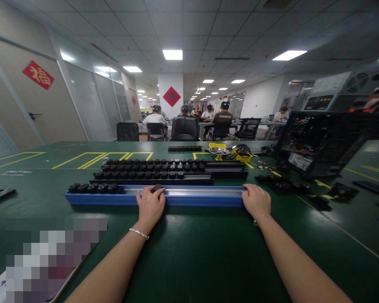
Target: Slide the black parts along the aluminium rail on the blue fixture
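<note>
A long blue rail (196, 201) with a shiny metal channel along its top lies crosswise in front of me. Several black modules (94, 188) sit in a row at its left end. My left hand (151, 206) rests over the rail left of its middle, fingers closed around a small black module (157, 187) at the channel; the fingers partly hide it. At the rail's right end, my right hand (257, 201) grips the tip, with its fingers curled over the far side and partly hidden.
Behind the blue rail lie black rails (151, 182) lined with black modules. To the right stand an open computer case (306, 143) and a metal bowl (219, 150), with loose black parts (281, 185) nearby. A blurred-out flat item (50, 261) lies front left. People (222, 115) sit farther back.
</note>
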